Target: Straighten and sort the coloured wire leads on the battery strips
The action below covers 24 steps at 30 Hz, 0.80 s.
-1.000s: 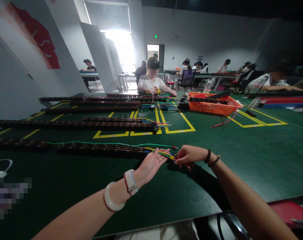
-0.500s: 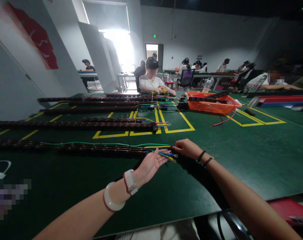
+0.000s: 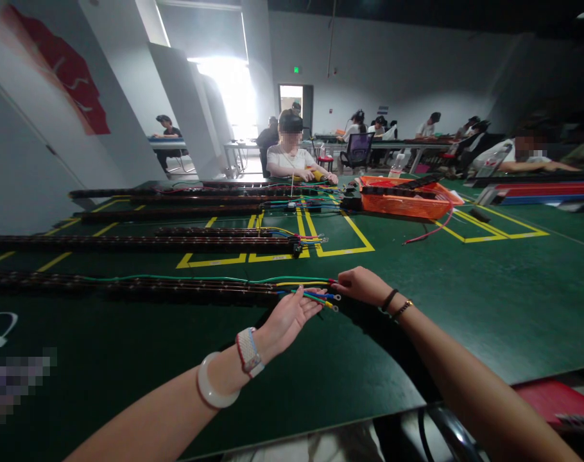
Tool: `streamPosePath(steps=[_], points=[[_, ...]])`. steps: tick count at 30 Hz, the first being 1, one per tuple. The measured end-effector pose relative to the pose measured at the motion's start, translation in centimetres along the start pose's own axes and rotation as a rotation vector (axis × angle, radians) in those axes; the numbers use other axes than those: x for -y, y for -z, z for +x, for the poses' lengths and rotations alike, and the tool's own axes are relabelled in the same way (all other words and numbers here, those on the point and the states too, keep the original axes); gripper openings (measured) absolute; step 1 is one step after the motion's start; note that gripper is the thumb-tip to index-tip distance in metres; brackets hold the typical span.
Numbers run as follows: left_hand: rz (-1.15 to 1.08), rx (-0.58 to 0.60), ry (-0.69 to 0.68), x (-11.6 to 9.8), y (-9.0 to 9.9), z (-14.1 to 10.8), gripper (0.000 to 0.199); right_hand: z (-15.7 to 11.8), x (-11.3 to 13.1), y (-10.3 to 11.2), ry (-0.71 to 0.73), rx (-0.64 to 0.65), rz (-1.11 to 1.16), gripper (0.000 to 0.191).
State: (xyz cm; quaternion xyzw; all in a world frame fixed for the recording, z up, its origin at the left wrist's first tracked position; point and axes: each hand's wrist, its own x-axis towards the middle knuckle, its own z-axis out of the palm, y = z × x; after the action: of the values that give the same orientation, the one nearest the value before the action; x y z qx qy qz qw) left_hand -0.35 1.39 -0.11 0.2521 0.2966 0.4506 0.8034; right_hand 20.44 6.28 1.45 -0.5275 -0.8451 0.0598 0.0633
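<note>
A long dark cable chain lies across the near part of the table, with wires coming out of its right end. My left hand is palm up under that end, its fingers stretched out flat. Across those fingers rest short blue and green wires tipped with ring terminals. Just to the right, my right hand is closed in a pinch at the red-sleeved ends of a long green wire and a yellow wire. The pinched tips are hidden by the fingers.
More cable chains with loose wires lie farther back on the green table, among yellow tape outlines. An orange basket stands at back right, a red wire hanging over its side. A co-worker sits across the table.
The hands keep nearly the same pose on the wires. The whole view has shifted very slightly; nothing was let go or newly taken hold of.
</note>
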Motion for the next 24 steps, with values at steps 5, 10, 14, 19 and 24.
streamPosePath(steps=[5,10,14,19,24], points=[[-0.007,-0.013,0.012,-0.2,-0.3,-0.1,0.030,-0.6,-0.6,1.0,0.033,-0.015,0.032,0.049],[0.024,-0.008,0.004,-0.2,-0.5,-0.3,0.031,-1.7,0.5,2.3,0.300,-0.217,-0.045,0.061],[0.016,0.001,-0.010,-0.1,-0.5,-0.2,0.029,-2.0,2.1,1.6,0.555,-0.197,-0.214,0.057],[0.036,0.004,-0.029,0.0,-0.5,-0.1,0.025,-1.7,3.0,0.3,0.623,-0.152,-0.254,0.038],[0.075,0.013,-0.024,0.1,-0.5,-0.4,0.032,-1.2,2.3,0.1,0.303,-0.303,-0.106,0.044]])
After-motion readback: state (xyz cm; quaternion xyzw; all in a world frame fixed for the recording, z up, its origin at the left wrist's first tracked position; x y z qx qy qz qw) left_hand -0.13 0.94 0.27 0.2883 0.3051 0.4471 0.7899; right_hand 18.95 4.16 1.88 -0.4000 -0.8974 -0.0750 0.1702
